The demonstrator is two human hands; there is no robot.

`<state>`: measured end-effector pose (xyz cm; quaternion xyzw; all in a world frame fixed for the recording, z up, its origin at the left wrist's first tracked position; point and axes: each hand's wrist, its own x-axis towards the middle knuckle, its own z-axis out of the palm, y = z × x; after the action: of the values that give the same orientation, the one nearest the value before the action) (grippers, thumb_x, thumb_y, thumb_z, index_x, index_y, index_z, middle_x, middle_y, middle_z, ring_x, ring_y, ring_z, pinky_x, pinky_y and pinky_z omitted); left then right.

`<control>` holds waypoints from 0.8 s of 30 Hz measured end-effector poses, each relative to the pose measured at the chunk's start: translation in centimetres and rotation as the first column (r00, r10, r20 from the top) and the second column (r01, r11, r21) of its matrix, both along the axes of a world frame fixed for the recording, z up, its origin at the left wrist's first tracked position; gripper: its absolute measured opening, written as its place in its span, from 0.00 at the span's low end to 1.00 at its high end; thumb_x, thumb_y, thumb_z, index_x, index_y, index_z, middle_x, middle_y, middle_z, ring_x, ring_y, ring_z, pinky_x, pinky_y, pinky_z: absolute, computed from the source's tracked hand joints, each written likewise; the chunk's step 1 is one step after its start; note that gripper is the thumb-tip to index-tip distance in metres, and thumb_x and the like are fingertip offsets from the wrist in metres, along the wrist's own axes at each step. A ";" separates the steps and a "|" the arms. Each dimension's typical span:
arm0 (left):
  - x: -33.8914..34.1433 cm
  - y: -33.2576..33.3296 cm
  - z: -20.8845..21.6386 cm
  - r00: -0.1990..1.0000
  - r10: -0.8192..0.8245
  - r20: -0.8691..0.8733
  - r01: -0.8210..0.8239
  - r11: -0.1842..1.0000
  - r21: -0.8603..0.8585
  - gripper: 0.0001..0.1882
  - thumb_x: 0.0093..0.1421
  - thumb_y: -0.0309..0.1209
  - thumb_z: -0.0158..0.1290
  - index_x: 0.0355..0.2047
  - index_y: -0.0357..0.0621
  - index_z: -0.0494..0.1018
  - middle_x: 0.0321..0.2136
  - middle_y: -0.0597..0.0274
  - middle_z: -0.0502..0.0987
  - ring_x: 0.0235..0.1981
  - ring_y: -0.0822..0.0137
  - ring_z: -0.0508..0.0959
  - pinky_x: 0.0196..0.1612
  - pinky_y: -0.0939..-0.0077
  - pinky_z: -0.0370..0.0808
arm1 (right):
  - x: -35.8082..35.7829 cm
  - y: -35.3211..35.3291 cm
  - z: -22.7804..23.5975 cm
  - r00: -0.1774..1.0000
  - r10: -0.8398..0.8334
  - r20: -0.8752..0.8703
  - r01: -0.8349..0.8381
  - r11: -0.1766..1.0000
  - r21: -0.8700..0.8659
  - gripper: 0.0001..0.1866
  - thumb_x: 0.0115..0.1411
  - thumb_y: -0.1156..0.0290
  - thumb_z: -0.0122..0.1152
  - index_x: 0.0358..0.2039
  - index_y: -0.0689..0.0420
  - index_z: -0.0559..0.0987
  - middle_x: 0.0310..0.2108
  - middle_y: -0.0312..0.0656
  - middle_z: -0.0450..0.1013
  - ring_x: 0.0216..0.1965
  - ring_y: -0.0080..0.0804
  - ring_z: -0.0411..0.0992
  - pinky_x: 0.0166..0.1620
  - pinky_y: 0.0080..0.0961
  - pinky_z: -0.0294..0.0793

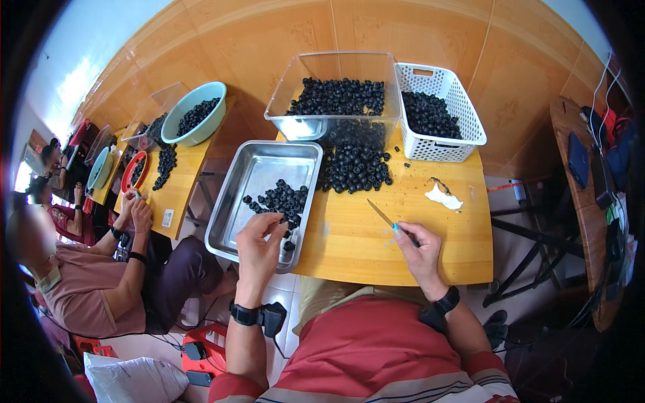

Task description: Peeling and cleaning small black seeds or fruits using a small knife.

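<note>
My left hand [261, 243] hangs over the near part of a shallow metal tray [233, 195], thumb and fingers pinched together. Whatever they hold, if anything, is hidden. Beneath and beyond it, small black round pieces [285, 200] lie heaped in the tray; some show a hollow or pale spot, and their exact kind is unclear. Over the wooden table [349, 255], my right hand [420, 250] grips a small knife [381, 213] with blue at its handle, its thin blade angled up to the left. A loose pile of the same black pieces [356, 168] lies beyond the knife.
A clear plastic bin [334, 64] and a white perforated basket [443, 149], both holding black pieces, stand at the back. White crumpled paper [445, 197] lies at right. On the left, a co-worker [101, 282] sits at another table with a light-green basin [216, 121] and red plate [125, 176].
</note>
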<state>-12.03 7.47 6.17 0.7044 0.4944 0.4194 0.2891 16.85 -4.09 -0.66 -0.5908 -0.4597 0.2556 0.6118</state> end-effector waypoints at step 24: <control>13.6 4.4 -4.6 0.725 -0.115 -0.679 0.369 0.897 0.242 0.06 0.59 0.27 0.53 0.36 0.42 0.76 0.35 0.53 0.78 0.37 0.52 0.81 0.36 0.60 0.81 | 0.5 -0.5 -0.3 0.987 -0.032 -0.156 0.033 0.999 0.005 0.14 0.64 0.67 0.68 0.42 0.66 0.84 0.29 0.31 0.78 0.29 0.13 0.68 0.33 0.15 0.69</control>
<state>1.53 11.86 1.62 0.9052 0.3795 0.1902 0.0185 17.36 -4.57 -0.95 -0.5743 -0.4016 0.2894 0.6521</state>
